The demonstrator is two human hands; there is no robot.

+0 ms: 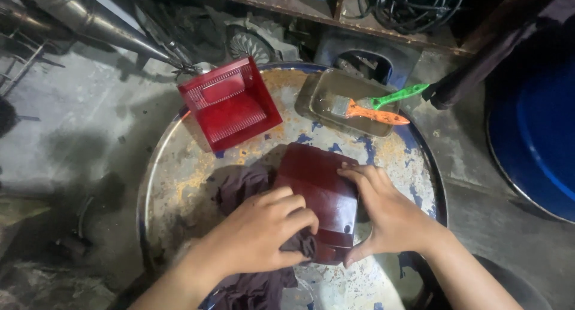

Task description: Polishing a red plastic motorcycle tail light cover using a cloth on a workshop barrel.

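Under both hands, dark red plastic cover [320, 196]: left hand [257, 232] presses rag [251, 190] on it, wiping; right hand [386, 217] steadies its far edge w/ flat fingers.

On the drum top [179, 166], bare metal lies open at nine o'clock, between the rim and the dark cloth [239, 187]. At twelve, a narrow lane runs between the red grille box [230, 103] at eleven and the tray [347, 103] at one, where two brushes [374, 109] stick out over the edge. The dark red cover [320, 196] fills the centre under the left hand [260, 235] and right hand [389, 217]. At three, only a slim strip stays free.
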